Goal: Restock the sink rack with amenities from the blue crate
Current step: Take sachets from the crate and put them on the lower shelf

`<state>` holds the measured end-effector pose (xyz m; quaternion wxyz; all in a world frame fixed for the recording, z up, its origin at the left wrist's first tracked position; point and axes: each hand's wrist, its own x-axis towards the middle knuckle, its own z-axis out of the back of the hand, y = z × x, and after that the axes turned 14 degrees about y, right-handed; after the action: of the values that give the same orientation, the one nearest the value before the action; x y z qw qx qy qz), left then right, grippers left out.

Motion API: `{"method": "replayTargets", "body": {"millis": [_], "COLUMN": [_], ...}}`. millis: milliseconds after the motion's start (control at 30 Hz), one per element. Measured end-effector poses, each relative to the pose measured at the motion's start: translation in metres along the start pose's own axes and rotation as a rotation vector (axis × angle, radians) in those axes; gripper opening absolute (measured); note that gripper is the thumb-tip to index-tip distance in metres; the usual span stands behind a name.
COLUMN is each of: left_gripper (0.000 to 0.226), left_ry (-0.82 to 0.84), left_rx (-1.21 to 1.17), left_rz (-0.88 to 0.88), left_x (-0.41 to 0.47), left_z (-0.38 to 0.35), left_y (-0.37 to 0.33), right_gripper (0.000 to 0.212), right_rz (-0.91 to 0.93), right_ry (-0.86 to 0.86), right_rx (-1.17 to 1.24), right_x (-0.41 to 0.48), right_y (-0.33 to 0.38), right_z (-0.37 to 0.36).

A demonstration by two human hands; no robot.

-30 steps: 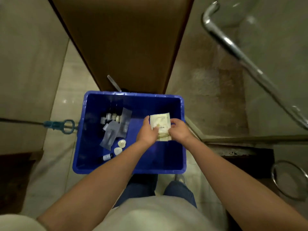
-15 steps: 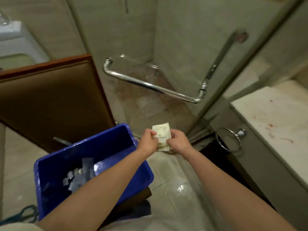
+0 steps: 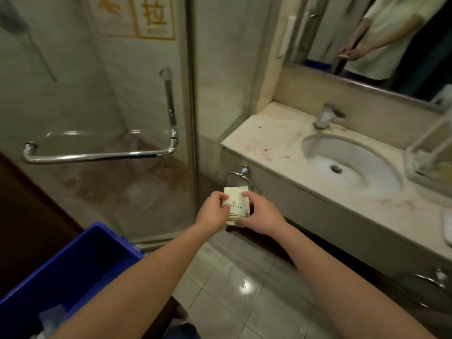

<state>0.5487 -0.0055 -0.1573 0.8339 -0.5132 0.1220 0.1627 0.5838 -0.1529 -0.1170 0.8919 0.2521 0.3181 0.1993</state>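
A small stack of cream amenity packets (image 3: 235, 206) with a gold logo is held upright in front of me. My left hand (image 3: 213, 209) pinches its left edge and my right hand (image 3: 259, 212) pinches its right edge. The blue crate (image 3: 73, 272) sits at the lower left, behind my left forearm, with a few clear sachets showing inside. A white wire sink rack (image 3: 426, 160) stands on the counter to the right of the basin, at the frame's right edge, with pale items on its tray.
The marble counter (image 3: 264, 140) carries red stains, an oval basin (image 3: 352, 165) and a chrome tap (image 3: 326, 116). A glass shower door with a chrome handle (image 3: 97, 155) fills the left. A towel ring (image 3: 238, 176) hangs on the counter front. Wet floor tiles lie below.
My view has swung up and right from the crate to the sink counter. Both hands lifted the packets out of the crate and carried them toward the counter.
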Motion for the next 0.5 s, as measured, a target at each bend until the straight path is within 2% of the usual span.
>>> {"method": "replayTargets", "body": {"millis": [167, 367, 500], "left_gripper": [0.032, 0.036, 0.048], "left_ry": [0.087, 0.196, 0.279], "left_rx": [0.084, 0.191, 0.232], "left_rz": [-0.096, -0.183, -0.231], "left_x": [-0.006, -0.013, -0.013], "left_z": [-0.042, -0.080, -0.100], "left_y": [-0.040, -0.085, -0.112], "right_gripper": [0.104, 0.095, 0.090], "right_rz": [-0.054, -0.100, -0.126], "right_ry": [-0.045, -0.131, -0.211], "right_rx": [-0.005, -0.021, 0.030], "right_x": [-0.046, -0.088, -0.110], "right_y": [-0.040, -0.079, -0.103], "right_z": [0.022, 0.045, 0.059]}}
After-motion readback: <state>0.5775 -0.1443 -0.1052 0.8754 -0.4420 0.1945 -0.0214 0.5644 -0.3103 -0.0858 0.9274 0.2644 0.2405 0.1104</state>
